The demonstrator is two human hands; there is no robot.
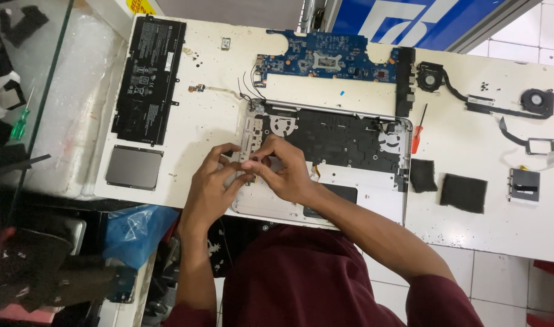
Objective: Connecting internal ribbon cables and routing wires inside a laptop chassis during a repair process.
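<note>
Both grips pinch closed: left hand (pixel 213 181) and right hand (pixel 283 169) work a tiny part, too small to tell, at the opened silver laptop base (pixel 374 181); likely mid-disassembly, needing fine fingertip control.

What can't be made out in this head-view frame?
- Part pinched between left hand and right hand: hidden by the fingers, too small.
- Laptop chassis front-left corner: covered by both hands.
- Loose screws: too small to count.
- Blue bag: contents hidden below the table edge.
</note>
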